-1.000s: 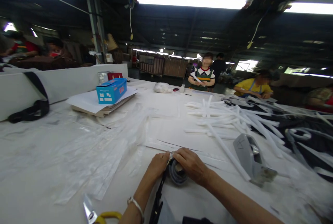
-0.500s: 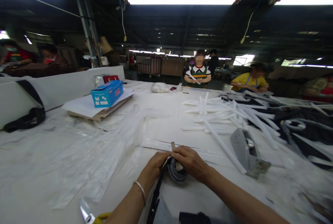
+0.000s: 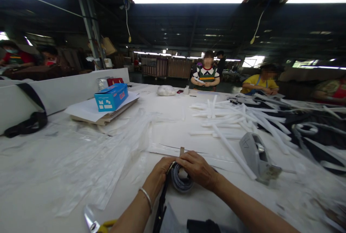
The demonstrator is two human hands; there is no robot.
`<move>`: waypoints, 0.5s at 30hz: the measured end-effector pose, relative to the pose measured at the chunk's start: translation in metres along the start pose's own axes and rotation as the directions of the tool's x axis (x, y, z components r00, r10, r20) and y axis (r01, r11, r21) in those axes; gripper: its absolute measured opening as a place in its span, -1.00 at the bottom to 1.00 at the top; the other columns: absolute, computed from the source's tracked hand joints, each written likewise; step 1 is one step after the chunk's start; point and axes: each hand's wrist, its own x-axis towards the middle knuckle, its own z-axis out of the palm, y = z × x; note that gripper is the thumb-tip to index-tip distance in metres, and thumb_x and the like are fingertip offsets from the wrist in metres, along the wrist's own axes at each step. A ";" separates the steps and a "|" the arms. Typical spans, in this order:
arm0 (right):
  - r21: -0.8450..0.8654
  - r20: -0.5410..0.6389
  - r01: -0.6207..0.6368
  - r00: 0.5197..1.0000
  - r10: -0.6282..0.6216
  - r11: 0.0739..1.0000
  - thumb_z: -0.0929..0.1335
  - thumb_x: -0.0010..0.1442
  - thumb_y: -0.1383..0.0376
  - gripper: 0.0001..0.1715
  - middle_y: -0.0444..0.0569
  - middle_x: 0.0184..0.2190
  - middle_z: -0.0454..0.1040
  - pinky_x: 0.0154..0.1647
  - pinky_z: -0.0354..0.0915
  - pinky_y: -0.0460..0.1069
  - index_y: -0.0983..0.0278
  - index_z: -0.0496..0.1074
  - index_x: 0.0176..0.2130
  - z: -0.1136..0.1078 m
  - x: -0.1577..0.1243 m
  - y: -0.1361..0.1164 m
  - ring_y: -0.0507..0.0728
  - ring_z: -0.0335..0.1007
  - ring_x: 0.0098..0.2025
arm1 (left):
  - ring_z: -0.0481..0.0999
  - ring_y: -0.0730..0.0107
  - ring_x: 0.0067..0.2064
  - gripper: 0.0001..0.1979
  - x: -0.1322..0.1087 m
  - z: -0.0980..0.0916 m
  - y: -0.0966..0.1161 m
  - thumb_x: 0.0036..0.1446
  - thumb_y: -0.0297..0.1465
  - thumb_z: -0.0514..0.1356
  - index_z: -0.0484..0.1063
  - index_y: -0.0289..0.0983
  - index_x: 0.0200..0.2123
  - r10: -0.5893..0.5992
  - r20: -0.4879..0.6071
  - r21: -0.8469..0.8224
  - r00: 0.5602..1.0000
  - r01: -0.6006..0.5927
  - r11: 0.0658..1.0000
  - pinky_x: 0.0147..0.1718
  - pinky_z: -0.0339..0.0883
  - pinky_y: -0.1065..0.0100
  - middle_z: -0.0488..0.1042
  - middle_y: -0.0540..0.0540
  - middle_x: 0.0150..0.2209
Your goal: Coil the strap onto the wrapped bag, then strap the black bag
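Note:
My left hand (image 3: 161,170) is closed at the left of a dark coiled strap (image 3: 178,185), which looks like a belt with a shiny metal edge near my fingers. From the other side my right hand (image 3: 196,168) bends over the top of the coil, fingers gripping it. A small tan tab (image 3: 182,150) sticks up beyond my fingertips. Down from the left hand runs a black strap length (image 3: 161,200). Scissors with yellow handles (image 3: 95,225) lie beside my left forearm. At the bottom edge shows a black object (image 3: 202,226), partly cut off.
A grey tape dispenser (image 3: 256,157) stands on the right, near many white tubes (image 3: 229,117) and black material (image 3: 319,132). Clear plastic sheets (image 3: 108,161) cover the left. A blue box (image 3: 112,97) sits on stacked boards. Several people work around the table.
Both hands stay on the coil, which has shifted slightly left and turned a little, showing more of its rolled face. Across the table, a person has lowered a white piece slightly.

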 end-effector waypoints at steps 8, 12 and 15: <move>0.017 -0.031 -0.005 1.000 0.005 1.000 0.20 0.35 0.41 -0.67 0.09 -0.16 0.52 -0.09 0.36 0.08 0.29 0.35 0.08 0.003 0.000 -0.004 0.15 0.38 -0.13 | 0.33 0.41 -0.48 -0.78 -0.006 0.003 0.006 -0.18 -0.30 0.35 0.40 -0.29 -0.60 -0.101 0.053 0.090 0.993 0.096 0.991 -0.35 0.32 0.28 0.40 0.01 -0.58; 0.023 -0.027 -0.023 0.999 0.024 0.999 0.23 0.34 0.38 -0.72 0.05 -0.20 0.54 -0.13 0.35 0.07 0.27 0.39 0.01 0.001 0.002 -0.004 0.14 0.38 -0.17 | 0.33 0.41 -0.47 -0.75 0.000 0.002 0.006 -0.24 -0.30 0.38 0.39 -0.30 -0.61 -0.049 0.011 0.166 0.999 0.046 0.985 -0.39 0.29 0.30 0.40 0.02 -0.57; 0.061 0.018 -0.036 0.999 0.035 0.998 0.28 0.32 0.33 -0.76 0.04 -0.22 0.55 -0.13 0.33 0.08 0.27 0.43 -0.04 0.002 -0.003 -0.002 0.14 0.38 -0.20 | 0.30 0.41 -0.47 -0.76 0.004 0.000 -0.002 -0.31 -0.33 0.37 0.37 -0.30 -0.65 0.033 -0.040 0.264 0.999 -0.021 0.964 -0.43 0.20 0.34 0.36 0.06 -0.60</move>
